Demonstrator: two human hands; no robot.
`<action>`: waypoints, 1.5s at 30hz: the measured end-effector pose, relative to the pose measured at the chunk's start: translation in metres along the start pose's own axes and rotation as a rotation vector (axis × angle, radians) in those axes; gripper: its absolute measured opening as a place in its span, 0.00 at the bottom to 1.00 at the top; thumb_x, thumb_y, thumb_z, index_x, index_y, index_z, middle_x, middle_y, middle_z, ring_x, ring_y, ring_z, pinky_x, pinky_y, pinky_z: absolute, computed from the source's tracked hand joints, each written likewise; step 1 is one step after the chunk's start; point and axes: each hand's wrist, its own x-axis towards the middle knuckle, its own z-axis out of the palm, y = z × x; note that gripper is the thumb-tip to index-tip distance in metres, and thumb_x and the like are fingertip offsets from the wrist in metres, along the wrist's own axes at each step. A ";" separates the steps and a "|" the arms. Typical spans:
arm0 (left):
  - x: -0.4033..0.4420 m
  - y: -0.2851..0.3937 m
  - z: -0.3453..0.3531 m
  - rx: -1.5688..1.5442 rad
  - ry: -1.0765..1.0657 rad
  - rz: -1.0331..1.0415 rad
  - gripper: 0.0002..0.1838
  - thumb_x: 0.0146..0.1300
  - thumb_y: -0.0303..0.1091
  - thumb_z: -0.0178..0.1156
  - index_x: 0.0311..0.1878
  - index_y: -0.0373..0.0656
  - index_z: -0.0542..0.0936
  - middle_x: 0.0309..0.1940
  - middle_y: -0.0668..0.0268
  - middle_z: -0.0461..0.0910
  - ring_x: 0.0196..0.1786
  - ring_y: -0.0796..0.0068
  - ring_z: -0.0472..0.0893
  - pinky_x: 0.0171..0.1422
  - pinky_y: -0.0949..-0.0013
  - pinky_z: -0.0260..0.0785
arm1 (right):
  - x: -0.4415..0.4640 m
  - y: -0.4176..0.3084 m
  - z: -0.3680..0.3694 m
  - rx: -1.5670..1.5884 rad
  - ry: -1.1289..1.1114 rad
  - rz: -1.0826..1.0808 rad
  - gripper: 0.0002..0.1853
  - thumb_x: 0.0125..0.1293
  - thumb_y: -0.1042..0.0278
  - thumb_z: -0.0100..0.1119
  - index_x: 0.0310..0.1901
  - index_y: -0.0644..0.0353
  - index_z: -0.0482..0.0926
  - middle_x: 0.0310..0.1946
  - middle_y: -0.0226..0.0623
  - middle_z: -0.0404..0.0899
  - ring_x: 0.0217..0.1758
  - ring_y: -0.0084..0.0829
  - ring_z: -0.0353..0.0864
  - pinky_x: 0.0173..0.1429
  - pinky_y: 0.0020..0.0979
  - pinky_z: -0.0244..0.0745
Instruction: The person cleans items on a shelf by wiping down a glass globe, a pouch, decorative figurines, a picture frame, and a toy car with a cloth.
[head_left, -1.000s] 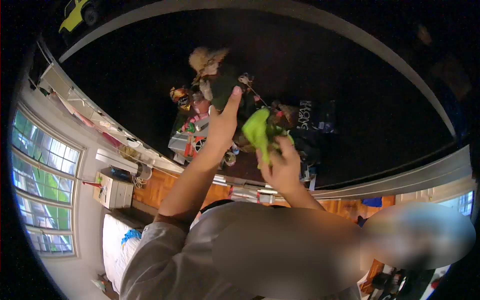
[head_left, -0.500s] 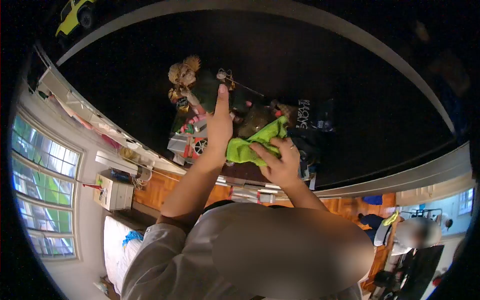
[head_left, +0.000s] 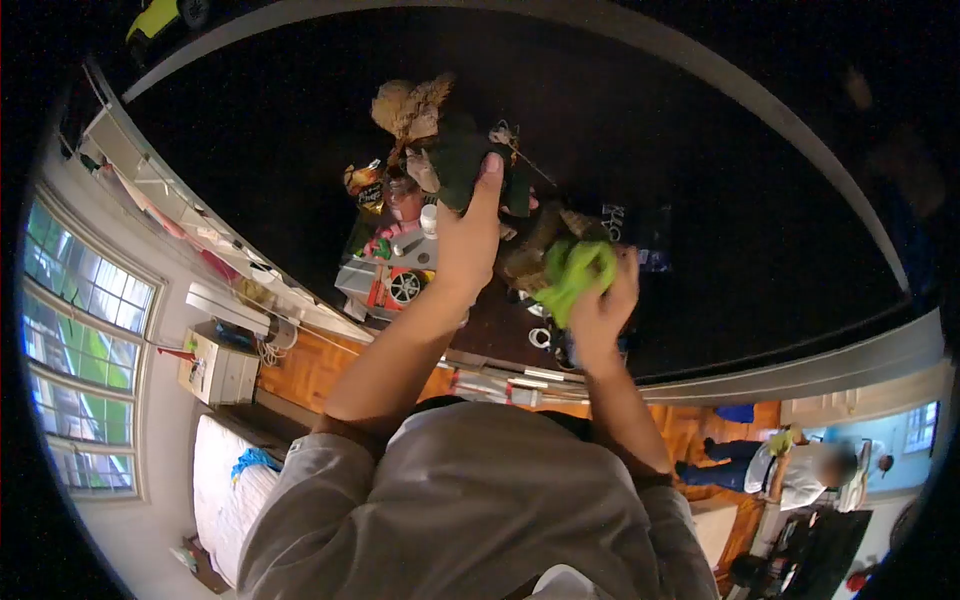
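- Head view: your left arm reached forward from a bent elbow, slanting inward, and your left hand (head_left: 468, 245) was at the doll (head_left: 460, 165).
- That hand was closed on the doll, its thumb (head_left: 491, 166) lying along the dark green clothing; the other fingers were mostly hidden.
- Your right hand (head_left: 605, 305) was to the right of the doll and nearer your body, elbow bent, forearm pointing forward; it pinched a bunched green cloth (head_left: 568, 285).
- You had one doll and one green cloth in your hands, the two well apart.
- One black-and-gold packet (head_left: 366, 188) lay to the left of the doll.
- One small white container (head_left: 429, 221) stood near the doll, on your side of it.
- One red-and-grey toy (head_left: 383, 285), one wheel plain to see, sat nearer you than the doll and left of it.
- One other person (head_left: 800, 475) was well apart from the doll, far to its right.
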 end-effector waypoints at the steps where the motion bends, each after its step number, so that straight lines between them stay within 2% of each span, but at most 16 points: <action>1: -0.002 0.002 -0.001 -0.013 -0.007 -0.030 0.15 0.61 0.44 0.53 0.42 0.43 0.70 0.30 0.65 0.76 0.30 0.75 0.78 0.33 0.73 0.70 | 0.006 0.004 0.000 0.154 0.080 0.261 0.08 0.52 0.72 0.52 0.31 0.66 0.75 0.32 0.46 0.70 0.34 0.42 0.70 0.38 0.33 0.67; 3: -0.003 0.001 -0.001 -0.030 -0.017 -0.031 0.15 0.61 0.43 0.53 0.44 0.44 0.68 0.32 0.64 0.76 0.32 0.74 0.78 0.36 0.70 0.72 | 0.012 0.009 -0.007 0.373 0.126 0.559 0.11 0.55 0.67 0.56 0.34 0.68 0.75 0.35 0.46 0.72 0.38 0.45 0.71 0.43 0.37 0.67; 6: 0.006 -0.010 -0.002 -0.005 0.014 0.058 0.16 0.60 0.42 0.54 0.46 0.44 0.67 0.35 0.63 0.75 0.34 0.73 0.78 0.39 0.69 0.72 | 0.001 0.000 -0.006 -0.057 -0.325 0.086 0.19 0.54 0.63 0.59 0.45 0.64 0.73 0.46 0.53 0.69 0.47 0.51 0.70 0.51 0.40 0.66; 9: 0.009 -0.019 -0.003 0.066 0.120 0.027 0.19 0.58 0.43 0.56 0.48 0.43 0.69 0.39 0.64 0.74 0.40 0.75 0.74 0.44 0.70 0.68 | -0.003 -0.041 0.007 -0.141 -0.398 0.092 0.38 0.48 0.60 0.64 0.61 0.54 0.58 0.57 0.62 0.54 0.61 0.56 0.58 0.59 0.43 0.61; 11: -0.001 -0.014 0.001 0.055 0.196 -0.139 0.24 0.55 0.47 0.60 0.47 0.39 0.71 0.42 0.68 0.72 0.43 0.79 0.67 0.47 0.74 0.61 | 0.001 -0.032 0.004 -0.051 -0.400 0.201 0.38 0.47 0.61 0.66 0.61 0.54 0.59 0.57 0.60 0.56 0.61 0.55 0.57 0.60 0.43 0.60; 13: -0.009 -0.010 -0.005 0.206 -0.007 0.003 0.26 0.53 0.49 0.62 0.48 0.40 0.71 0.42 0.68 0.72 0.42 0.79 0.68 0.46 0.74 0.61 | 0.008 -0.019 0.001 0.027 -0.378 0.181 0.39 0.45 0.60 0.67 0.60 0.56 0.61 0.55 0.54 0.62 0.59 0.54 0.61 0.60 0.42 0.59; 15: -0.002 -0.007 -0.009 0.265 -0.070 -0.196 0.27 0.54 0.49 0.61 0.48 0.39 0.70 0.41 0.68 0.72 0.42 0.80 0.67 0.46 0.75 0.60 | 0.010 -0.008 -0.002 0.155 -0.367 0.208 0.39 0.45 0.60 0.67 0.59 0.57 0.61 0.54 0.52 0.64 0.58 0.53 0.62 0.60 0.40 0.60; 17: -0.003 -0.013 -0.006 0.200 -0.087 -0.124 0.27 0.54 0.50 0.60 0.48 0.37 0.70 0.41 0.67 0.72 0.42 0.79 0.68 0.47 0.74 0.60 | 0.005 0.005 0.000 0.328 -0.366 0.304 0.37 0.46 0.58 0.66 0.58 0.56 0.63 0.53 0.53 0.65 0.57 0.52 0.63 0.59 0.39 0.62; 21: -0.003 -0.026 -0.008 0.276 0.065 -0.094 0.26 0.57 0.50 0.56 0.47 0.35 0.70 0.41 0.66 0.72 0.43 0.78 0.68 0.50 0.74 0.59 | 0.005 -0.021 -0.002 -0.167 -0.355 0.051 0.30 0.48 0.59 0.64 0.56 0.50 0.68 0.52 0.53 0.60 0.51 0.53 0.68 0.56 0.41 0.64; 24: 0.002 -0.033 -0.016 0.221 0.038 -0.130 0.26 0.58 0.50 0.55 0.48 0.35 0.70 0.43 0.65 0.72 0.44 0.76 0.68 0.51 0.74 0.59 | 0.000 -0.034 -0.003 -0.239 -0.397 0.036 0.27 0.50 0.62 0.63 0.54 0.48 0.70 0.53 0.51 0.58 0.48 0.50 0.71 0.52 0.37 0.69; 28: -0.002 -0.022 -0.014 0.265 -0.104 -0.066 0.21 0.62 0.47 0.50 0.45 0.35 0.71 0.35 0.65 0.74 0.39 0.78 0.70 0.47 0.75 0.61 | 0.004 -0.009 -0.017 -0.053 -0.321 -0.048 0.16 0.57 0.65 0.57 0.48 0.58 0.74 0.46 0.47 0.70 0.38 0.33 0.77 0.41 0.27 0.73; 30: 0.004 -0.017 -0.027 0.164 -0.340 -0.183 0.19 0.64 0.45 0.48 0.43 0.36 0.71 0.31 0.66 0.75 0.36 0.79 0.71 0.44 0.75 0.63 | 0.004 -0.013 -0.032 0.413 -0.171 0.719 0.13 0.63 0.63 0.51 0.43 0.64 0.75 0.40 0.39 0.75 0.36 0.24 0.75 0.42 0.25 0.71; 33: 0.002 -0.011 -0.034 0.147 -0.461 -0.183 0.17 0.65 0.44 0.45 0.40 0.37 0.72 0.27 0.67 0.76 0.33 0.79 0.72 0.41 0.75 0.64 | 0.031 -0.013 -0.040 0.649 0.207 0.858 0.16 0.66 0.60 0.46 0.44 0.66 0.74 0.38 0.35 0.75 0.40 0.21 0.72 0.45 0.23 0.68; 37: -0.009 -0.006 -0.032 0.226 -0.537 -0.155 0.18 0.65 0.44 0.45 0.41 0.37 0.73 0.29 0.67 0.76 0.33 0.79 0.73 0.40 0.76 0.64 | 0.048 -0.018 -0.045 0.441 0.129 0.487 0.15 0.63 0.67 0.49 0.47 0.66 0.73 0.45 0.39 0.70 0.48 0.28 0.70 0.52 0.26 0.64; 40: -0.006 -0.009 -0.029 0.320 -0.511 -0.272 0.16 0.62 0.40 0.51 0.44 0.37 0.72 0.31 0.67 0.77 0.32 0.80 0.74 0.39 0.77 0.65 | 0.060 -0.033 -0.044 -0.259 -0.049 -0.080 0.14 0.57 0.70 0.55 0.45 0.63 0.76 0.49 0.44 0.66 0.51 0.37 0.68 0.53 0.30 0.64; 45: -0.016 -0.018 -0.021 0.720 -0.426 -0.011 0.19 0.57 0.37 0.57 0.49 0.36 0.70 0.37 0.60 0.78 0.38 0.70 0.77 0.45 0.71 0.67 | 0.053 -0.045 -0.019 -0.256 -0.211 -0.194 0.18 0.42 0.72 0.63 0.40 0.54 0.79 0.40 0.44 0.68 0.39 0.42 0.73 0.39 0.33 0.72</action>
